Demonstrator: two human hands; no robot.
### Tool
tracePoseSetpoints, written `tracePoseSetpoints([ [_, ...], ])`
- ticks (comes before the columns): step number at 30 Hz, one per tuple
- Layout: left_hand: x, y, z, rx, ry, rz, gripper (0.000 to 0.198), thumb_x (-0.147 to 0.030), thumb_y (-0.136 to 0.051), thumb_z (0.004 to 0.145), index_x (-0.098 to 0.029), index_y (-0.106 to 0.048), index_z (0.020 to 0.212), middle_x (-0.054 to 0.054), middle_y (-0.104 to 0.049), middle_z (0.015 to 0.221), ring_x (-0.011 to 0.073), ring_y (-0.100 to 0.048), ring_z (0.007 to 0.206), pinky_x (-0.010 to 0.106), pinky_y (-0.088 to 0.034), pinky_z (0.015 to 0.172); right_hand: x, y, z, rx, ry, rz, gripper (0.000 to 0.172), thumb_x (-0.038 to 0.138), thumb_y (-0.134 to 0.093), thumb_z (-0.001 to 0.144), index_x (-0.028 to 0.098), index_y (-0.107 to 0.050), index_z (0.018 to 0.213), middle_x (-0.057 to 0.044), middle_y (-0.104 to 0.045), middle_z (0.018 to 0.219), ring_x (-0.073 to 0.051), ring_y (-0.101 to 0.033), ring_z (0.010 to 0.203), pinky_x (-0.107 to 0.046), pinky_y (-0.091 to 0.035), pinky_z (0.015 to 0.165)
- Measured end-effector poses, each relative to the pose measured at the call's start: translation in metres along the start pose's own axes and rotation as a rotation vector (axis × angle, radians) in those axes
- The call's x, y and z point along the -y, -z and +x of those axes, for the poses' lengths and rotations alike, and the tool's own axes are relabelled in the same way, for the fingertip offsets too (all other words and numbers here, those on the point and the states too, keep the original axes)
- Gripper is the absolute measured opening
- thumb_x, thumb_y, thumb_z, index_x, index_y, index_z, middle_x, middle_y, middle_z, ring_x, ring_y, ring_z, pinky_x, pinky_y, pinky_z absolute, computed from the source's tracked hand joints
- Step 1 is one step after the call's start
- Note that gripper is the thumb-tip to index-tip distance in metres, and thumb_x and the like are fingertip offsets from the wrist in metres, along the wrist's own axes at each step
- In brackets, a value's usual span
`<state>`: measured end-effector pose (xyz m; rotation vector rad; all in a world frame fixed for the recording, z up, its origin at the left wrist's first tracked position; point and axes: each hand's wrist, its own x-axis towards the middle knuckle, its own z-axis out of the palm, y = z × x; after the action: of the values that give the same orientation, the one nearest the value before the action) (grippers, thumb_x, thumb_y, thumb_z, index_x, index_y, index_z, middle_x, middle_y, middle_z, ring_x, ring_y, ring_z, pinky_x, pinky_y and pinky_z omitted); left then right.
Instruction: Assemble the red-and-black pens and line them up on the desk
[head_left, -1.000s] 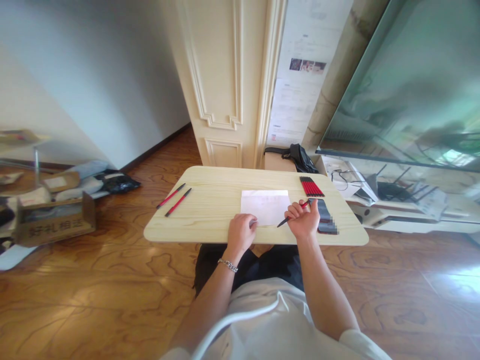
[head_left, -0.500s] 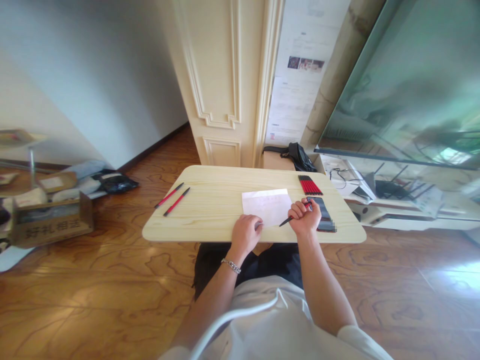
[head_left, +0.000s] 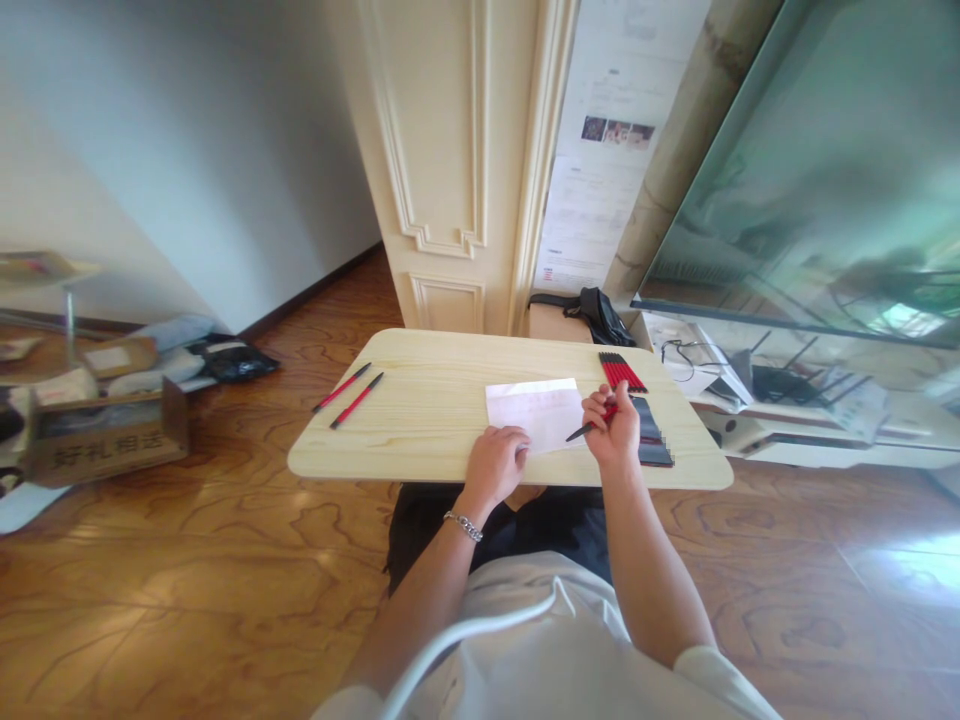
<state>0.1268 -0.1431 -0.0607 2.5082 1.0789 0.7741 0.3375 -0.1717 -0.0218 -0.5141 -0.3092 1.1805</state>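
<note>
My right hand [head_left: 612, 428] is shut on a red-and-black pen [head_left: 581, 432], whose dark tip points left over a sheet of white paper [head_left: 541, 412]. My left hand [head_left: 495, 466] rests on the paper's lower left corner, holding nothing. Both lie on a pale wooden table [head_left: 420, 440]. Two more red-and-black pens [head_left: 356, 400] lie apart on its left side. At the back right stands a tight row of red pencils [head_left: 622, 372]. A dark phone [head_left: 654, 447] lies beside my right hand, partly hidden by it.
A black bag [head_left: 596, 317] sits behind the table. A cardboard box [head_left: 105, 435] and loose packaging lie on the wooden floor at left. To the right are a large glass panel [head_left: 810, 170] and a low shelf holding a router [head_left: 780, 385].
My right hand has risen slightly and shifted up and left, bringing the pen further over the paper. My left hand has moved a little up the paper.
</note>
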Motion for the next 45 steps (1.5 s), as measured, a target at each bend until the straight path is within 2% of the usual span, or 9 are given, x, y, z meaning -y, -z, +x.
tracePoseSetpoints([
  [3,-0.001,0.000,0.000,0.007,0.003,0.022,0.023,-0.017,-0.056,0.086,-0.026,-0.071,0.101,0.001,-0.068,0.115,0.0210,-0.058,0.097,0.035,-0.043,0.092,-0.009,-0.003,0.008,-0.130,0.019,-0.243,0.051,0.065,-0.048,0.085,0.018,-0.058,0.068,-0.003,-0.061,0.065,-0.010,-0.056,0.055,-0.020,-0.039,0.041],
  [7,-0.002,0.001,0.000,0.022,-0.001,0.051,0.024,-0.019,-0.055,0.088,-0.027,-0.072,0.102,0.000,-0.068,0.116,0.0215,-0.057,0.099,0.036,-0.043,0.091,-0.025,0.003,0.015,-0.270,0.101,-0.576,0.061,0.073,-0.040,0.083,0.018,-0.064,0.072,0.000,-0.052,0.045,-0.010,-0.044,0.038,-0.022,-0.031,0.036],
  [12,0.000,-0.001,0.000,0.021,-0.009,0.060,0.023,-0.021,-0.054,0.089,-0.026,-0.071,0.104,0.000,-0.067,0.118,0.0210,-0.057,0.099,0.035,-0.043,0.092,-0.038,0.013,0.018,-0.148,-0.068,-0.610,0.045,0.061,-0.059,0.077,0.017,-0.067,0.084,-0.008,-0.070,0.070,-0.015,-0.060,0.054,-0.024,-0.043,0.047],
  [17,0.000,-0.001,0.000,0.022,-0.005,0.062,0.023,-0.023,-0.053,0.090,-0.027,-0.070,0.104,-0.002,-0.067,0.120,0.0210,-0.056,0.100,0.035,-0.043,0.092,-0.050,0.022,0.019,-0.138,0.180,-0.918,0.026,0.039,-0.075,0.065,0.019,-0.062,0.075,0.002,-0.061,0.056,-0.011,-0.051,0.048,-0.022,-0.036,0.046],
  [20,-0.001,0.000,-0.001,0.030,0.000,0.056,0.024,-0.023,-0.051,0.090,-0.027,-0.070,0.105,-0.002,-0.066,0.121,0.0210,-0.056,0.100,0.035,-0.043,0.094,-0.052,0.026,0.019,-0.104,0.169,-1.047,0.025,0.040,-0.068,0.070,0.017,-0.066,0.081,0.000,-0.063,0.059,-0.012,-0.051,0.050,-0.024,-0.038,0.048],
  [24,-0.004,0.002,-0.001,0.041,0.031,0.051,0.025,-0.024,-0.052,0.090,-0.026,-0.071,0.106,0.001,-0.066,0.121,0.0217,-0.057,0.100,0.036,-0.043,0.094,-0.051,0.025,0.016,-0.087,0.230,-1.241,0.025,0.041,-0.063,0.071,0.016,-0.066,0.067,-0.003,-0.063,0.058,-0.015,-0.054,0.054,-0.027,-0.039,0.052],
  [30,-0.006,0.003,0.000,0.037,0.042,0.023,0.024,-0.023,-0.054,0.089,-0.026,-0.072,0.105,0.003,-0.067,0.119,0.0230,-0.057,0.101,0.037,-0.043,0.094,-0.053,0.020,0.011,-0.101,0.292,-1.482,0.019,0.036,-0.060,0.072,0.019,-0.066,0.065,-0.001,-0.066,0.062,-0.018,-0.058,0.062,-0.027,-0.039,0.058],
  [40,-0.004,0.001,0.000,0.034,0.035,0.038,0.024,-0.023,-0.053,0.089,-0.027,-0.071,0.106,0.002,-0.067,0.119,0.0223,-0.058,0.101,0.036,-0.043,0.093,-0.062,0.021,0.013,-0.244,0.406,-1.402,0.012,0.031,-0.061,0.068,0.019,-0.064,0.066,-0.002,-0.067,0.065,-0.018,-0.058,0.061,-0.027,-0.040,0.057],
  [45,-0.003,0.002,0.000,0.029,0.037,0.032,0.024,-0.023,-0.054,0.089,-0.027,-0.071,0.106,0.001,-0.067,0.120,0.0228,-0.057,0.102,0.037,-0.043,0.093,-0.056,0.022,0.018,-0.263,0.257,-1.003,0.025,0.042,-0.063,0.072,0.018,-0.063,0.065,-0.002,-0.064,0.059,-0.013,-0.053,0.050,-0.024,-0.039,0.047],
])
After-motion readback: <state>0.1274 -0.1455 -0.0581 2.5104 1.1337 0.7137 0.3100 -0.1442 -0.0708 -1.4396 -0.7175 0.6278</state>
